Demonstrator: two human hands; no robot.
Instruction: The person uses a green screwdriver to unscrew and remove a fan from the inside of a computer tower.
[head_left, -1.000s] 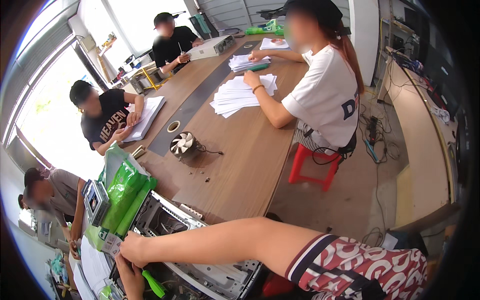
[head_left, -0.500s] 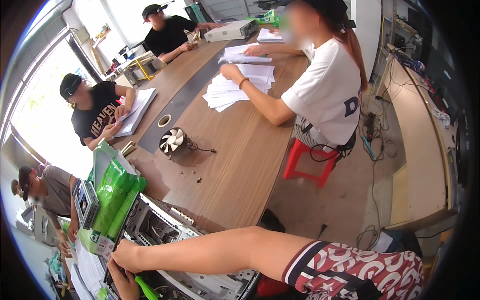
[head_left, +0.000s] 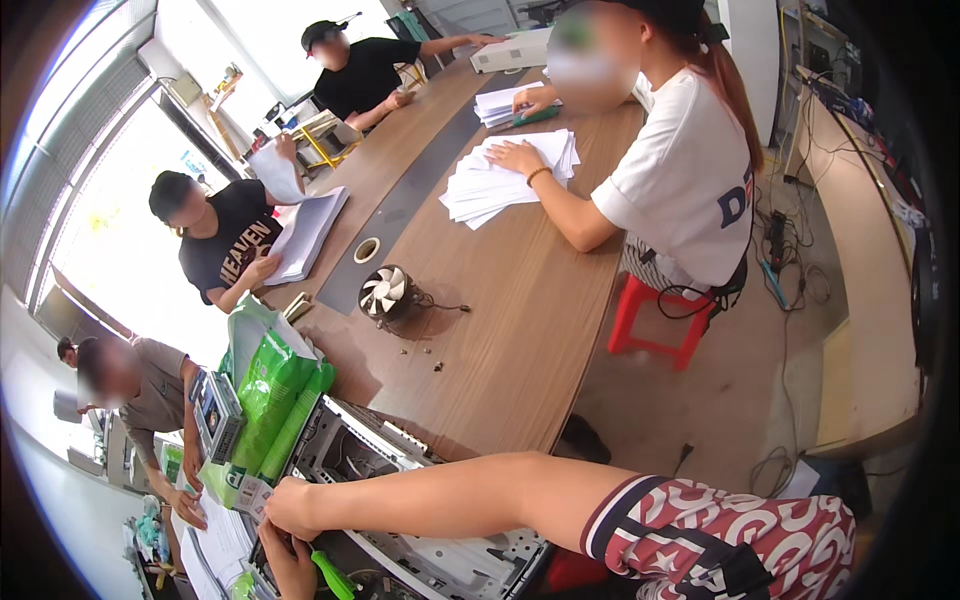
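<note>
An open metal computer case (head_left: 365, 440) lies in front of me at the lower middle. My right arm reaches across it from the right. At its left edge my right hand (head_left: 290, 508) is closed, the fingers curled down against something hidden. Just below, touching it, my left hand (head_left: 286, 568) has its fingers bent up against the same spot; what they pinch is not visible. Beside the left hand a bright green tool handle (head_left: 333, 576) slants downward; its tip is hidden, and I cannot tell which hand, if either, grips it.
Left of the case stand a green plastic bag (head_left: 268, 385) and a disc drive (head_left: 216, 415). On the table are a cooling fan (head_left: 388, 292), a tape roll (head_left: 367, 250) and small screws (head_left: 437, 367). A person in white sorts paper sheets (head_left: 500, 185); several others work on the left.
My view has shifted, moving the scene rightward. Both hands stay together at the case's left edge. The person in black at the left has lifted a sheet; the person in white's hand lies on the papers.
</note>
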